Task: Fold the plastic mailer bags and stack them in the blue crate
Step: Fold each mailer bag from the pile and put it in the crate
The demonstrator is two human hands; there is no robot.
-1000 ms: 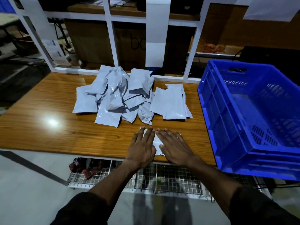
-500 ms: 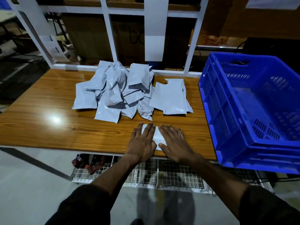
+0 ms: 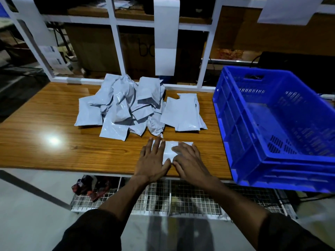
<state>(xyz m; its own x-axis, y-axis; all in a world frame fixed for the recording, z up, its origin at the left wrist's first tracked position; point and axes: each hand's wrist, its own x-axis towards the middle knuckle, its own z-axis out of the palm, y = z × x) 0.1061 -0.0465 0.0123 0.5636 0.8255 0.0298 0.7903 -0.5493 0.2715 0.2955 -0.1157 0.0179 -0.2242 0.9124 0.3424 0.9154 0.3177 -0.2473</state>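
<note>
Now both hands, left hand (image 3: 153, 161) and right hand (image 3: 188, 160), press flat with spread fingers on a mailer (image 3: 169, 151) at the table's (image 3: 54, 142) near edge, left of the crate (image 3: 272, 127).

A single head-worn view looks forward and steeply down from above the near edge of the wooden table (image 3: 54, 156), close enough that both forearms run up from the bottom of the frame. It faces the white shelving frame (image 3: 116, 51) behind the table; the wide-angle lens bends straight edges, and the shelf contents beyond look too dim to make out.
</note>
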